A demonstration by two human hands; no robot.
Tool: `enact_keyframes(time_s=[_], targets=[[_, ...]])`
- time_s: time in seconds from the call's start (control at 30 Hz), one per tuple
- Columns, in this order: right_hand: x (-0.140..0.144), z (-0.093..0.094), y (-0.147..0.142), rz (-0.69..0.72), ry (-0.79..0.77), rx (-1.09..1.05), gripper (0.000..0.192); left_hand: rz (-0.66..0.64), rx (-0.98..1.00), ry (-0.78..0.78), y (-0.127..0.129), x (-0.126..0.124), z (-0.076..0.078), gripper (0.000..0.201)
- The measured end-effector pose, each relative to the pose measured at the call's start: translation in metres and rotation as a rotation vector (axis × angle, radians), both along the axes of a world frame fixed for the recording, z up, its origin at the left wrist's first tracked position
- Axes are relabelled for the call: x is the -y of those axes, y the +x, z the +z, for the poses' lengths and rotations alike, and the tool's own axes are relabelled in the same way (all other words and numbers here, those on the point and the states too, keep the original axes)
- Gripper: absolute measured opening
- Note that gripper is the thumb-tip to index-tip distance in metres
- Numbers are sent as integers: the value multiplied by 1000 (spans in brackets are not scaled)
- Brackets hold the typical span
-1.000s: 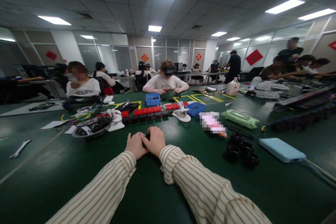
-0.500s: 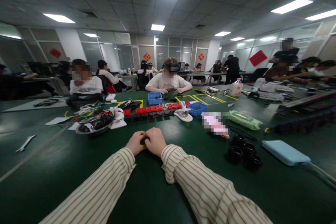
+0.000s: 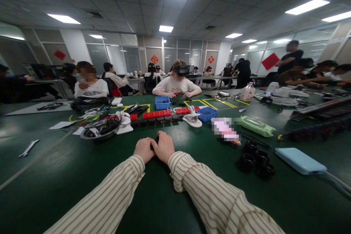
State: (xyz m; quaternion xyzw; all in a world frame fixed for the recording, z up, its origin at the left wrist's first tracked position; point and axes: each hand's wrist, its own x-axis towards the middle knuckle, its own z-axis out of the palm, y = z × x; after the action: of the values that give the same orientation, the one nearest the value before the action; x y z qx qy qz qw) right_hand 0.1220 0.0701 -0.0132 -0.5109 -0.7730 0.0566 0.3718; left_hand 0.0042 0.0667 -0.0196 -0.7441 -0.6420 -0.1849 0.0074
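Your two forearms, in cream sleeves with thin brown stripes, stretch out over a broad dark green table (image 3: 68,175) with a smooth, matte top. Your left hand (image 3: 144,149) and right hand (image 3: 164,146) meet at the middle, knuckles up, fingers curled in and pressed side by side. Between them you clasp a small black part (image 3: 156,140); only a dark sliver of it shows where the thumbs come together, so its shape cannot be told. It sits at the table, directly in front of you, well short of the clutter beyond.

To your right lies a flat, pale blue rectangular case (image 3: 301,161) with rounded corners and a grey cable running off it. Just left of it stands a cluster of glossy black rings (image 3: 256,160), round and thick-walled, touching one another. Farther back a long row of red and black blocks (image 3: 157,116) runs across the table, with a shallow round metal dish (image 3: 99,131) full of dark cables at its left end and two blue plastic bins (image 3: 162,102) near it. Far to your left a flat silver wrench (image 3: 28,148) lies alone.
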Motion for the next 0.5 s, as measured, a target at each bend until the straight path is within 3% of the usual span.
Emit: enact_keyframes(time_s=[0.13, 0.3, 0.4, 0.5], targets=[[1, 3, 2, -45, 21, 16, 24, -84, 87, -12, -8, -5, -3, 26], [1, 6, 7, 180, 52, 17, 10, -306, 171, -34, -24, -16, -13, 30], [2, 7, 7, 250, 66, 14, 9, -315, 184, -36, -25, -16, -15, 42], [3, 7, 6, 197, 89, -49, 16, -272, 179, -19, -20, -11, -12, 56]])
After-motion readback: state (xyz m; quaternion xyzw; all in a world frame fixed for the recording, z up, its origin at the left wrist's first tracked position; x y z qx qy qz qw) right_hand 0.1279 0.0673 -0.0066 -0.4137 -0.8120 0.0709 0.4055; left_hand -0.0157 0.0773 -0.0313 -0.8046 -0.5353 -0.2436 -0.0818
